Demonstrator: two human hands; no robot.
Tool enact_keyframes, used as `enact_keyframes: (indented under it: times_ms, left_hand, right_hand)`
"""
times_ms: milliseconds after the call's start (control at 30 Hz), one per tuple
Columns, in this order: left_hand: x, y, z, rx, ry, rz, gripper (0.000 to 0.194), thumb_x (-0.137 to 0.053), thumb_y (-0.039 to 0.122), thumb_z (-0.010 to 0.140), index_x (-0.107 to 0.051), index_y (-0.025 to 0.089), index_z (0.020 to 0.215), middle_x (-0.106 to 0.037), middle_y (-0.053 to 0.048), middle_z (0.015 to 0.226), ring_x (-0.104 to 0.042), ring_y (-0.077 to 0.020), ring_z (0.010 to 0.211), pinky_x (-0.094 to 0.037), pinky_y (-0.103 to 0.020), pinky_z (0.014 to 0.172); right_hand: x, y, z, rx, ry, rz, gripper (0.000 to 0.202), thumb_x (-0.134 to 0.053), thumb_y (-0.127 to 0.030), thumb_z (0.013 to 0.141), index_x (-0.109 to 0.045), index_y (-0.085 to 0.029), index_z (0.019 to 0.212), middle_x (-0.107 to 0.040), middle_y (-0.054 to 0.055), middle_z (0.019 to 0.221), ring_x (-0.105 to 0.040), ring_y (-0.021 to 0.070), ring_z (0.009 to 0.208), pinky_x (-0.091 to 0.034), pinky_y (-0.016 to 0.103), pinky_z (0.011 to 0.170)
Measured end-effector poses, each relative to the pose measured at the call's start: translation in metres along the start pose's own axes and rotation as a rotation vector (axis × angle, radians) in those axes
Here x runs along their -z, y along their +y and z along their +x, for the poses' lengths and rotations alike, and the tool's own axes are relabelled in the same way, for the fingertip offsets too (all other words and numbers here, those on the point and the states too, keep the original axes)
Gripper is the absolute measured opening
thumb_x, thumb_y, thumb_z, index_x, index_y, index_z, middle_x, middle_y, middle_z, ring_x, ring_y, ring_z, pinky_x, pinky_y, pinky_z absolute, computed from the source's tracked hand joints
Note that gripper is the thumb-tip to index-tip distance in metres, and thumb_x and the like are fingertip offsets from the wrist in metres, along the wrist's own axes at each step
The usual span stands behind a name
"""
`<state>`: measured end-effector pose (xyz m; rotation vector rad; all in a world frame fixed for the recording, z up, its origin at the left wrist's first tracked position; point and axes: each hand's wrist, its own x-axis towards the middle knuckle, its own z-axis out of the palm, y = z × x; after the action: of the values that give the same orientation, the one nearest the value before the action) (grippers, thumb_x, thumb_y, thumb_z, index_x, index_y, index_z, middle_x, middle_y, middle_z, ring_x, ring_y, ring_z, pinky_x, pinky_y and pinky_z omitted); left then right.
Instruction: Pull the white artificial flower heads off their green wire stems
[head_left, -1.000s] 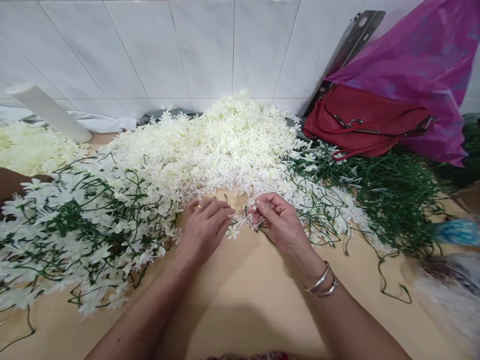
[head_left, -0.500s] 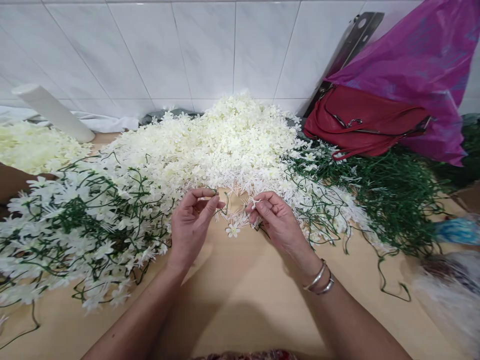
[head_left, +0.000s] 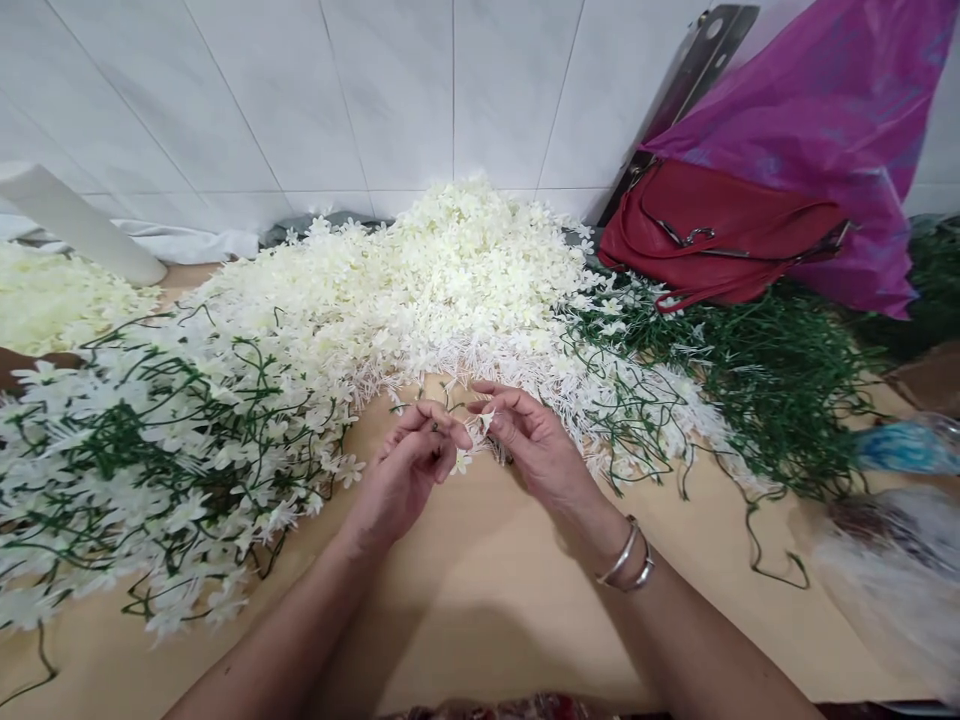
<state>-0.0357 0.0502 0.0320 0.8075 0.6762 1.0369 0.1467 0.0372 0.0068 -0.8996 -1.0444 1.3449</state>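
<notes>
My left hand [head_left: 416, 455] is closed in a pinch around a thin green stem [head_left: 435, 427], mostly hidden by its fingers. Close beside it, my right hand [head_left: 529, 435] holds a small white flower [head_left: 486, 420] between thumb and fingers. The two hands nearly meet at the near edge of a large heap of loose white blossoms [head_left: 465, 270]. A single white flower [head_left: 461, 462] lies on the wooden table [head_left: 480, 570] just under my fingertips.
White flowers on green stems [head_left: 172, 440] are piled at the left, green stems [head_left: 787, 380] at the right. Behind them are a red handbag [head_left: 720, 230], a purple bag [head_left: 817, 130] and a metal bar [head_left: 690, 90]. A white roll [head_left: 82, 225] leans far left; another person's arm [head_left: 30, 368] shows there.
My left hand has moved right, bringing the stem close to the flower in my right hand. The whole view has shifted slightly.
</notes>
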Motion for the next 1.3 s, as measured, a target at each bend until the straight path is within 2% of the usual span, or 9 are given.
enact_keyframes:
  times_ms: [167,300,400,533,667,733,833,933,1300]
  left_hand:
    - [0.001,-0.006,-0.002,-0.027,-0.090,0.108,0.046,-0.063,0.055,0.095,-0.046,0.022,0.067,-0.059,-0.001,0.058,-0.048,-0.0141,0.057,-0.040,-0.029,0.059]
    - [0.003,-0.013,-0.001,-0.084,-0.029,0.310,0.054,-0.071,0.046,0.094,-0.034,0.021,0.064,-0.044,0.005,0.054,-0.040,-0.0105,0.056,-0.036,-0.026,0.060]
    - [0.002,-0.012,-0.001,-0.048,-0.003,0.336,0.043,-0.074,0.048,0.092,-0.044,0.022,0.077,-0.043,0.008,0.060,-0.035,-0.0083,0.054,-0.028,-0.022,0.053]
    - [0.003,-0.010,0.000,-0.033,0.022,0.361,0.035,-0.069,0.053,0.094,-0.055,0.022,0.100,-0.060,0.006,0.069,-0.042,-0.0071,0.049,-0.030,-0.021,0.050]
    - [0.004,-0.008,0.002,0.004,0.060,0.212,0.037,-0.077,0.051,0.087,-0.058,0.019,0.088,-0.070,-0.001,0.083,-0.057,-0.0087,0.057,-0.044,-0.023,0.057]
    - [0.003,-0.008,0.003,0.025,0.077,0.130,0.037,-0.081,0.047,0.083,-0.059,0.018,0.081,-0.066,0.001,0.076,-0.052,-0.0075,0.057,-0.041,-0.021,0.056]
    - [0.003,-0.010,0.002,0.050,0.100,0.094,0.034,-0.083,0.043,0.083,-0.059,0.018,0.080,-0.056,0.004,0.065,-0.042,-0.0064,0.055,-0.031,-0.019,0.052]
    - [0.005,-0.013,0.001,0.040,0.081,0.159,0.030,-0.078,0.044,0.088,-0.062,0.020,0.088,-0.056,0.004,0.064,-0.041,-0.0081,0.056,-0.029,-0.020,0.052]
    - [0.002,-0.008,-0.002,-0.014,0.026,0.441,0.037,-0.074,0.056,0.088,-0.065,0.020,0.090,-0.062,0.003,0.062,-0.048,-0.0099,0.053,-0.038,-0.022,0.050]
  right_hand:
    - [-0.004,-0.006,-0.003,-0.062,-0.118,-0.002,0.023,-0.078,-0.044,0.091,-0.068,-0.023,0.094,-0.074,0.007,0.121,-0.069,0.0185,0.102,-0.052,0.036,0.096]
    - [-0.004,-0.008,-0.003,-0.051,-0.077,-0.030,0.025,-0.081,-0.045,0.087,-0.069,-0.023,0.093,-0.076,0.005,0.101,-0.067,0.0161,0.084,-0.055,0.032,0.086]
    - [-0.003,-0.011,-0.003,-0.066,-0.070,-0.030,0.024,-0.082,-0.043,0.087,-0.070,-0.024,0.093,-0.077,0.006,0.104,-0.069,0.0161,0.083,-0.056,0.033,0.086]
    - [0.000,-0.021,-0.002,-0.082,-0.078,-0.035,0.027,-0.082,-0.047,0.086,-0.068,-0.025,0.092,-0.079,0.007,0.105,-0.072,0.0185,0.082,-0.056,0.038,0.090]
    - [0.007,-0.024,-0.001,-0.049,-0.034,-0.026,0.025,-0.082,-0.045,0.086,-0.069,-0.025,0.092,-0.078,0.006,0.109,-0.072,0.0185,0.086,-0.055,0.037,0.089]
    - [0.009,-0.019,0.000,-0.024,0.009,-0.045,0.022,-0.083,-0.043,0.085,-0.071,-0.025,0.091,-0.076,0.005,0.109,-0.070,0.0173,0.087,-0.054,0.034,0.086]
    - [0.008,-0.011,0.000,-0.050,0.059,-0.074,0.023,-0.086,-0.043,0.082,-0.074,-0.025,0.090,-0.073,0.001,0.088,-0.063,0.0148,0.075,-0.051,0.029,0.073]
    - [0.004,-0.007,-0.001,-0.111,0.053,-0.082,0.029,-0.089,-0.046,0.078,-0.074,-0.024,0.090,-0.070,0.000,0.075,-0.060,0.0151,0.068,-0.049,0.029,0.069]
    - [0.002,-0.011,-0.002,-0.185,-0.020,-0.093,0.029,-0.088,-0.045,0.078,-0.073,-0.022,0.086,-0.073,0.000,0.075,-0.065,0.0159,0.072,-0.052,0.031,0.076]
